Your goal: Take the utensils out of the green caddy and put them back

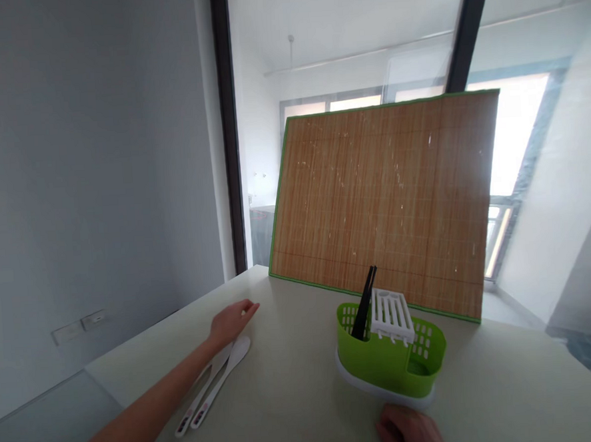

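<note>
A green basket (372, 364) is set on the pale table (295, 374), right of the middle, with a white tray (362, 387) under it. Black chopsticks (363, 308) are stood at a slant in its left part, and a white rack (392, 314) is held up at its top. The right hand (411, 430) is placed just in front, partly cut off; whether it is wide or narrow cannot be told. On the left, two white spoons (224, 380) are laid side by side, partly hidden by the left arm (156, 403). The left hand (232, 317) is stretched just past them, narrow, its fingers bent close together. Behind everything, a brown mat (384, 202) with green edges is stood up.
</note>
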Tool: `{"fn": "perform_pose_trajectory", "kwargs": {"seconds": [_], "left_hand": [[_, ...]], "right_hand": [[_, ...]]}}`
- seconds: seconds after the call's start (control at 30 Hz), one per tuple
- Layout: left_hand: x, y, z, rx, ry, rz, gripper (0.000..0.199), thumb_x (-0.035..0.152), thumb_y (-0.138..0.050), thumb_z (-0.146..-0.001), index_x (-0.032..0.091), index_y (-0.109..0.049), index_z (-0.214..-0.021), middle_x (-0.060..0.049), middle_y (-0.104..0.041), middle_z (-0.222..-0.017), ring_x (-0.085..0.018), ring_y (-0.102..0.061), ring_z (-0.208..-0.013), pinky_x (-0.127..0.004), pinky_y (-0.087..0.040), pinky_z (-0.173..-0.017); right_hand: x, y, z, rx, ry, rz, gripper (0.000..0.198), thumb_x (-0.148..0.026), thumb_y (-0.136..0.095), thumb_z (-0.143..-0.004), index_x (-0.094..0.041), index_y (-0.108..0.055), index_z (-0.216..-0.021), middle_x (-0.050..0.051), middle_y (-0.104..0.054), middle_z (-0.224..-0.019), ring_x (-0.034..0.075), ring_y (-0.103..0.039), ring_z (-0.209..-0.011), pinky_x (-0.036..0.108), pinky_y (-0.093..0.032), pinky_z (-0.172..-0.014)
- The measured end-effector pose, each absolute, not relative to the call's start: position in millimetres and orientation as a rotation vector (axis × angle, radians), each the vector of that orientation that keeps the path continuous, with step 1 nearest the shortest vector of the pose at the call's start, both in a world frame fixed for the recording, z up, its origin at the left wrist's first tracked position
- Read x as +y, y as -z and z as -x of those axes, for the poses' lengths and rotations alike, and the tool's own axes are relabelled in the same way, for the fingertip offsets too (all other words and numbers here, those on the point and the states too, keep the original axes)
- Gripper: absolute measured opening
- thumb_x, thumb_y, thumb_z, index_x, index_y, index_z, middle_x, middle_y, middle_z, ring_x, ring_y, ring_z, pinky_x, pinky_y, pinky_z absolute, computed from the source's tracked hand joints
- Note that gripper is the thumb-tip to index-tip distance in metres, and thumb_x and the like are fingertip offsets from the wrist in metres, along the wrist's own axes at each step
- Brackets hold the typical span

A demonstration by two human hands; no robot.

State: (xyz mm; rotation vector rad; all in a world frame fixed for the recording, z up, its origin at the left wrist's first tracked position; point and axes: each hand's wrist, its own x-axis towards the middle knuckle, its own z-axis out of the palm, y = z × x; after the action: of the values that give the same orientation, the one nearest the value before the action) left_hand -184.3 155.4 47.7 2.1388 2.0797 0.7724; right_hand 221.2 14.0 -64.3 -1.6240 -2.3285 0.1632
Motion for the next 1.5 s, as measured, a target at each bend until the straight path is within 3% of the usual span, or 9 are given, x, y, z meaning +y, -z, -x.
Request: {"fn": "perform_pose_trajectory", "kwargs": {"seconds": [0.2, 0.37, 0.47, 0.57, 0.8, 1.07, 1.3, 1.43, 1.5], "left_hand": [[173, -77, 74, 1.564, -1.018, -2.173, 0.049, 0.058, -0.033, -0.084, 0.022, -0.061, -0.103, -0.002, -0.066, -0.097, -0.019, -0.059, -0.084, -0.028, -0.041, -0.072], [182, -93, -23, 1.328, -1.079, -2.198, 0.057, 0.060, -0.044, -0.078, 0.020, -0.056, -0.118, -0.007, -0.064, -0.103, -0.020, -0.058, -0.088, -0.029, -0.042, -0.075], [187, -94, -65, 1.225, -1.056, -2.112, 0.058, 0.059, -0.052, -0.073, 0.018, -0.059, -0.113, -0.008, -0.065, -0.100, -0.022, -0.059, -0.087, -0.029, -0.042, -0.074], [192, -92, -90, 1.190, -0.998, -2.057, 0.055, 0.060, -0.045, -0.078, 0.013, -0.063, -0.101, -0.010, -0.067, -0.092, -0.021, -0.061, -0.080, -0.027, -0.043, -0.066], [194, -91, -97, 1.306, -0.989, -2.068, 0.054, 0.056, -0.033, -0.085, 0.011, -0.063, -0.081, -0.012, -0.065, -0.078, -0.022, -0.061, -0.072, -0.028, -0.041, -0.059], [177, -90, -75, 1.553, -1.094, -2.200, 0.051, 0.056, -0.030, -0.086, 0.015, -0.060, -0.082, -0.014, -0.061, -0.087, -0.029, -0.056, -0.092, -0.034, -0.040, -0.068], [167, -83, -64, 1.458, -1.017, -2.388, 0.049, 0.058, -0.035, -0.084, 0.016, -0.060, -0.085, -0.013, -0.062, -0.087, -0.029, -0.054, -0.097, -0.035, -0.042, -0.075], [173, -72, -59, 1.334, -0.971, -2.310, 0.040, 0.054, -0.048, -0.078, 0.017, -0.061, -0.067, -0.009, -0.063, -0.069, -0.027, -0.059, -0.082, -0.033, -0.043, -0.070], [175, -67, -58, 1.293, -1.000, -2.256, 0.042, 0.053, -0.046, -0.079, 0.018, -0.060, -0.061, -0.007, -0.061, -0.062, -0.024, -0.060, -0.070, -0.032, -0.043, -0.066]], "right_hand": [[16, 67, -221, -2.315, -0.151, 1.652, 0.019, -0.029, -0.044, -0.082, -0.023, -0.059, -0.074, 0.000, -0.067, -0.073, 0.015, -0.061, -0.066, 0.023, -0.039, -0.059], [17, 68, -220, -2.302, -0.130, 1.658, 0.014, -0.027, -0.048, -0.079, -0.023, -0.060, -0.074, -0.001, -0.067, -0.072, 0.014, -0.061, -0.065, 0.022, -0.038, -0.057], [17, 66, -218, -2.271, -0.140, 1.650, 0.013, -0.026, -0.049, -0.077, -0.023, -0.061, -0.073, -0.001, -0.068, -0.071, 0.014, -0.061, -0.065, 0.022, -0.037, -0.057], [17, 64, -216, -2.242, -0.149, 1.649, 0.012, -0.023, -0.051, -0.074, -0.023, -0.062, -0.072, -0.001, -0.069, -0.070, 0.014, -0.062, -0.064, 0.022, -0.035, -0.055], [20, 66, -213, -2.173, -0.155, 1.653, 0.011, -0.023, -0.054, -0.070, -0.024, -0.065, -0.072, -0.002, -0.070, -0.069, 0.013, -0.062, -0.061, 0.022, -0.032, -0.052], [20, 65, -213, -2.144, -0.157, 1.661, 0.011, -0.024, -0.055, -0.070, -0.024, -0.066, -0.073, -0.001, -0.070, -0.068, 0.015, -0.062, -0.062, 0.023, -0.031, -0.052], [20, 68, -216, -2.158, -0.163, 1.635, 0.011, -0.023, -0.053, -0.071, -0.023, -0.064, -0.073, -0.001, -0.069, -0.069, 0.014, -0.061, -0.062, 0.023, -0.031, -0.053], [20, 68, -215, -2.154, -0.160, 1.643, 0.012, -0.023, -0.052, -0.071, -0.023, -0.064, -0.073, -0.001, -0.069, -0.070, 0.014, -0.061, -0.063, 0.023, -0.030, -0.054], [20, 68, -215, -2.147, -0.158, 1.655, 0.012, -0.023, -0.052, -0.071, -0.023, -0.064, -0.072, 0.000, -0.069, -0.069, 0.015, -0.061, -0.062, 0.024, -0.030, -0.053]]}}
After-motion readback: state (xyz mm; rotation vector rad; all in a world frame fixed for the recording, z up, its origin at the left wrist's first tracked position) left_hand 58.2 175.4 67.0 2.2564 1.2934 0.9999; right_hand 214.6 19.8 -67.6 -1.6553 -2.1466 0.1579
